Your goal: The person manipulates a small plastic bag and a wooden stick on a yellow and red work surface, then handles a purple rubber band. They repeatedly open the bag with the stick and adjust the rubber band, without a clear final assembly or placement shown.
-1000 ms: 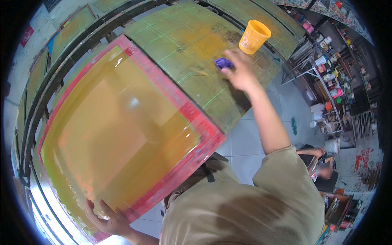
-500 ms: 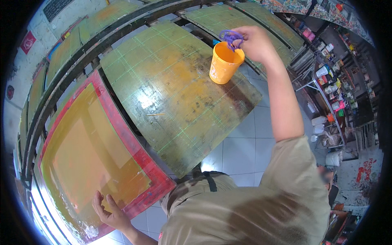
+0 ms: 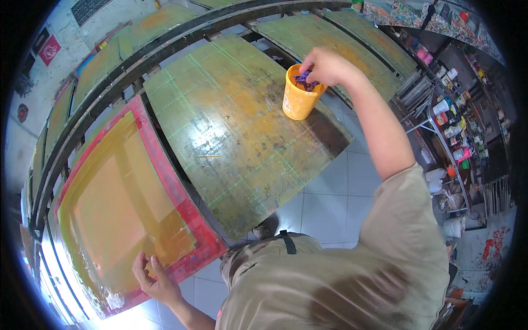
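Note:
An orange plastic cup with whitish stains stands upright on a stained green board. My right hand reaches over its mouth, fingers closed on a bunched purple strip, perhaps cloth or string. The purple bunch sits inside the rim, and its lower part is hidden by the cup. At lower left lies a screen-printing frame with red edges and a yellowish mesh. My left hand hovers or rests at the frame's near edge, fingers apart and holding nothing. Whether it touches the frame I cannot tell.
A thin stick lies on the green board. Dark metal rails curve behind it, with more green boards beyond. On the right, a rack carries several bottles and tubs. White floor tiles show below the board.
My right hand has lowered the purple bunch from above the rim into the cup's mouth. My left hand stays near the frame with little change. The whole view has shifted slightly.

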`<state>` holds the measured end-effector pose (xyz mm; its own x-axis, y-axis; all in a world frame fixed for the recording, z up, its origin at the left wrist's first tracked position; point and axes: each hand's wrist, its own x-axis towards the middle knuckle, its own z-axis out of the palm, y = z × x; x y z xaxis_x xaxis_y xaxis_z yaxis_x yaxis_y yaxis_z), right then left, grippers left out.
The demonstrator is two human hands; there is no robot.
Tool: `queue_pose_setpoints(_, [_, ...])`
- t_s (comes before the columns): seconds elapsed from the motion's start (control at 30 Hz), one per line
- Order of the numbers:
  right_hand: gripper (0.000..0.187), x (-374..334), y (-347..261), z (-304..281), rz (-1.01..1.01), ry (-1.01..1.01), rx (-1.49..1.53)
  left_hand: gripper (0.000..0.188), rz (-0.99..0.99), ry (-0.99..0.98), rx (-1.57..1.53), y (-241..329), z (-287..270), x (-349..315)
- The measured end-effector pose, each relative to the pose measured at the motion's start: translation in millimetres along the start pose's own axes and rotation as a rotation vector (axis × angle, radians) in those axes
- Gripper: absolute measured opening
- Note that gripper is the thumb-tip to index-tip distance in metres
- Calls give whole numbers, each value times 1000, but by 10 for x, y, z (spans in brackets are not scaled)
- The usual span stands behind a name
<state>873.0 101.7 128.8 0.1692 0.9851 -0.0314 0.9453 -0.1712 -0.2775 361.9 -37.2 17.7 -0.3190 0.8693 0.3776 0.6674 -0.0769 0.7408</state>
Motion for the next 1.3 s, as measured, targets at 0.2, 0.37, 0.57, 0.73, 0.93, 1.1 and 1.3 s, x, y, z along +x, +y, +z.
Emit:
queue_pose_setpoints(0.2, [34,-87,71,-305,-73,113,829,30,24,19,-113,74,92,-45])
queue_pose_setpoints(0.37, [32,-278,-1041,-392,-407,-116,954,34,-171,-118,-653,361,98,177])
queue_pose_setpoints(0.57, [30,-442,-2726,-294,-963,-326,850,75,-373,-619,-1700,549,-49,590])
queue_pose_setpoints(0.73, [40,-793,-3917,414,-1189,-342,595,48,-456,-61,-1812,509,-394,626])
queue_pose_setpoints(0.93, [45,-801,-4517,1186,-1132,-505,667,27,-477,259,-1560,-626,-1406,711])
queue_pose_setpoints(1.1, [46,-1199,-5301,2048,-1168,-555,584,39,-514,315,-973,-1575,-2068,944])
queue_pose_setpoints(1.3, [27,-1919,-5803,2729,-1231,-174,152,26,-437,-130,-466,-2098,-2136,1007])
